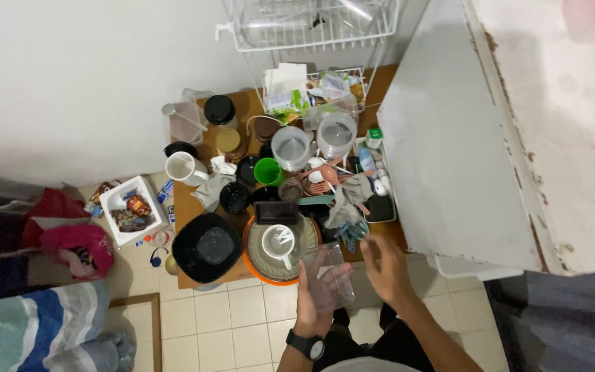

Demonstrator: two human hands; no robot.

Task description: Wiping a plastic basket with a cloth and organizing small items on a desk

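My left hand (317, 297), with a black watch on its wrist, holds a clear plastic container (328, 274) upright over the tiled floor, just in front of the table edge. My right hand (385, 265) is beside the container on its right, fingers spread, empty, close to it or just touching its side. Directly beyond the container, a white mug (278, 242) sits on a plate inside an orange-rimmed tray (251, 262).
The cluttered wooden table (185, 210) carries a black lidded pot (206, 247), a white cup (183, 167), a green cup (268, 171), clear pitchers (291, 147), jars and a grey rag (344, 207). A white wire rack (311, 27) stands behind. A white appliance (456, 138) is at right, a white box (129, 209) on the floor at left.
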